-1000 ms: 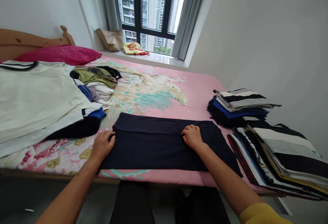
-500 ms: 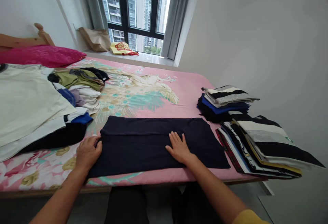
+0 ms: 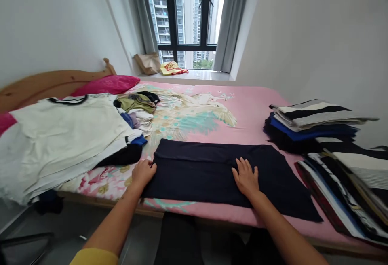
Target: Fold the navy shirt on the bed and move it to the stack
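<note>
A dark navy garment (image 3: pixel 206 172) lies folded flat across the near edge of the bed (image 3: pixel 242 111), which has a pink floral sheet. My left hand (image 3: pixel 143 172) is at the garment's left end with its fingers curled on the cloth edge. My right hand (image 3: pixel 246 177) lies flat on the garment's middle right, fingers stretched out and slightly apart.
A heap of unfolded clothes (image 3: pixel 69 135), topped by a cream shirt, covers the bed's left side beside a magenta pillow (image 3: pixel 109 83). Two stacks of folded striped and dark clothes (image 3: pixel 312 123) (image 3: pixel 348 184) sit at the right. A brown bag (image 3: pixel 148 62) and yellow bag (image 3: pixel 171 68) rest on the window sill.
My right hand went from a closed grip on the garment's fold to lying flat and open on it. My left hand stays at the left end. The view swung left, then right.
</note>
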### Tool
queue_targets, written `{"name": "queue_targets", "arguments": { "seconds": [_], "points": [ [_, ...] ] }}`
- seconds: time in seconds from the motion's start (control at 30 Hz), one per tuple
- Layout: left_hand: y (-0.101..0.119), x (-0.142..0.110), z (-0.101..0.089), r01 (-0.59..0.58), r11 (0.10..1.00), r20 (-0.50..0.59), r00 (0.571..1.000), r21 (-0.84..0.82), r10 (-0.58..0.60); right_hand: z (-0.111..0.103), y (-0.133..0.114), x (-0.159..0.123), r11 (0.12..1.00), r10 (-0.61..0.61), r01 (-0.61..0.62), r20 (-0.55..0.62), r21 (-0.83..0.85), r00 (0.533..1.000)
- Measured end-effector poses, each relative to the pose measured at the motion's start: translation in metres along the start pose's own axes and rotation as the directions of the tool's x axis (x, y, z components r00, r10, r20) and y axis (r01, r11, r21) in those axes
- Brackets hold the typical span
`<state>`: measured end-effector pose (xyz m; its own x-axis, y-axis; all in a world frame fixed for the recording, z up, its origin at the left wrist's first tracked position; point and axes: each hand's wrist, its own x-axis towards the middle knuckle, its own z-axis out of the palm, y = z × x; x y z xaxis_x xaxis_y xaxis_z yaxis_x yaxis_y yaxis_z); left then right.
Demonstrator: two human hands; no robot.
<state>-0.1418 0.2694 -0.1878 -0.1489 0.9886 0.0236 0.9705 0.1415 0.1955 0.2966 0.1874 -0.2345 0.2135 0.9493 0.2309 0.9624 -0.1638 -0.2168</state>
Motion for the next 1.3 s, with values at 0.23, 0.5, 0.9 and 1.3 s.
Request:
{"name": "queue_targets", "arguments": {
  "seconds": [0.23, 0.5, 0.9, 1.3],
  "points": [
    [-0.010, 0.002, -0.018, 0.080, 0.996, 0.297, 0.953, -0.043, -0.064, -0.002, 0.000, -0.012, 0.999, -0.012, 0.027, -0.311, 0.046, 0.950],
    [-0.007, -0.023, -0.021, 0.172, 0.976, 0.228, 0.964, -0.135, -0.139, -0.033, -0.130, 0.003, 0.731, -0.403, 0.470, -0.242, 0.495, 0.883],
    [-0.012, -0.050, 0.001, 0.242, 0.929, 0.042, 0.970, -0.279, -0.240, 0.033, -0.329, 0.053, 0.767, -0.597, 0.532, 0.096, 0.359, 0.797],
    [-0.014, -0.052, 0.000, 0.232, 0.935, 0.047, 0.973, -0.269, -0.228, 0.044, -0.318, 0.051, 0.641, -0.761, 0.722, 0.091, 0.260, 0.642]
  ]
}}
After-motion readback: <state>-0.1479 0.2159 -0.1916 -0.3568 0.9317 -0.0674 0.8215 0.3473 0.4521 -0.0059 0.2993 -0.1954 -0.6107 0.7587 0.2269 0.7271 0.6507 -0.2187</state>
